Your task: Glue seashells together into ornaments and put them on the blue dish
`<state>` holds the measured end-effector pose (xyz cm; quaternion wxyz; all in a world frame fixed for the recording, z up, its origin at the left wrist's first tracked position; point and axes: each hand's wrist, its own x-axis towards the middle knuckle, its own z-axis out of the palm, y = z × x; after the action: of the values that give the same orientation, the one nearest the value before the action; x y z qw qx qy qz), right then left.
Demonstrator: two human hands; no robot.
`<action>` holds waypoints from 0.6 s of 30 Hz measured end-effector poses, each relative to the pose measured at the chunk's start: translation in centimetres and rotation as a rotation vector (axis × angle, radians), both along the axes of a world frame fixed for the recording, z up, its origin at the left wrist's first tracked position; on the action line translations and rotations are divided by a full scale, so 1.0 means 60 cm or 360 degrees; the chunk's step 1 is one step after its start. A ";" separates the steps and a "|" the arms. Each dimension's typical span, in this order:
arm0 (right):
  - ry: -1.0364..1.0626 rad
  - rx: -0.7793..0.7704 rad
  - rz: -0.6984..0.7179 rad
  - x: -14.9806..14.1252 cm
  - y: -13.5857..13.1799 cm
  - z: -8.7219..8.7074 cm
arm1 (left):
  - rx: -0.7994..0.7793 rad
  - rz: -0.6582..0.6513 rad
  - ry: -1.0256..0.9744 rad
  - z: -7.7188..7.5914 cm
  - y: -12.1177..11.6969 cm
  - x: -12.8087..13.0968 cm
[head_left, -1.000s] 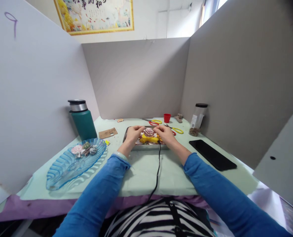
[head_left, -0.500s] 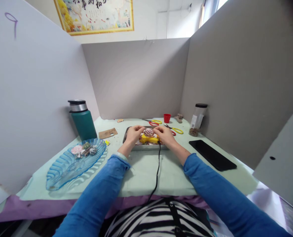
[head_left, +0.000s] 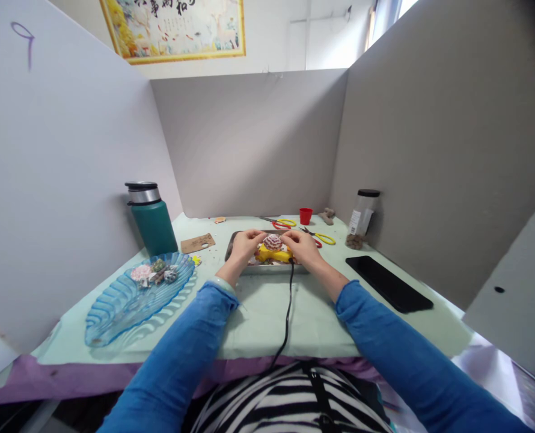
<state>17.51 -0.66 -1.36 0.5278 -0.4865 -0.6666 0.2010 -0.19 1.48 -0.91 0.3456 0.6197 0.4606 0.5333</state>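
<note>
Between my hands is a rounded, scaly purple-brown piece with pale tips (head_left: 273, 242) that looks like a pine cone. My left hand (head_left: 244, 246) pinches toward its left side, and my right hand (head_left: 302, 246) has its fingers at the right side. Both hands are closed; the exact fingertip contact is too small to make out. Just below the cone, a yellow glue gun (head_left: 271, 255) lies in a shallow metal tray (head_left: 255, 270). Its black cord (head_left: 288, 316) runs over the table edge toward me. My hands hide the tray's sides.
At left are a blue leaf-shaped plate (head_left: 114, 322) with several small decorative pieces, a green bottle (head_left: 152, 225) and a brown card (head_left: 198, 243). Behind stand a red cup (head_left: 306, 216) and scissors (head_left: 324, 238). A jar (head_left: 362, 219) and black phone (head_left: 387, 282) are at right.
Both hands stay at the cone above the tray with almost the same grip. The whole view has shifted very slightly; nothing else visibly moved.
</note>
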 end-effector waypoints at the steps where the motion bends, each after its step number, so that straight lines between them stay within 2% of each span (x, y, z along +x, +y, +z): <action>1: -0.0004 0.0002 -0.0003 0.000 0.000 0.000 | -0.0003 0.0000 0.0000 0.000 0.000 0.000; 18: -0.0006 0.0062 -0.0012 0.000 -0.003 0.000 | -0.0047 -0.0018 0.0040 -0.001 -0.001 0.000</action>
<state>17.52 -0.82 -1.34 0.5366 -0.4792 -0.6695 0.1851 -0.17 1.41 -0.95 0.3519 0.6236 0.4693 0.5167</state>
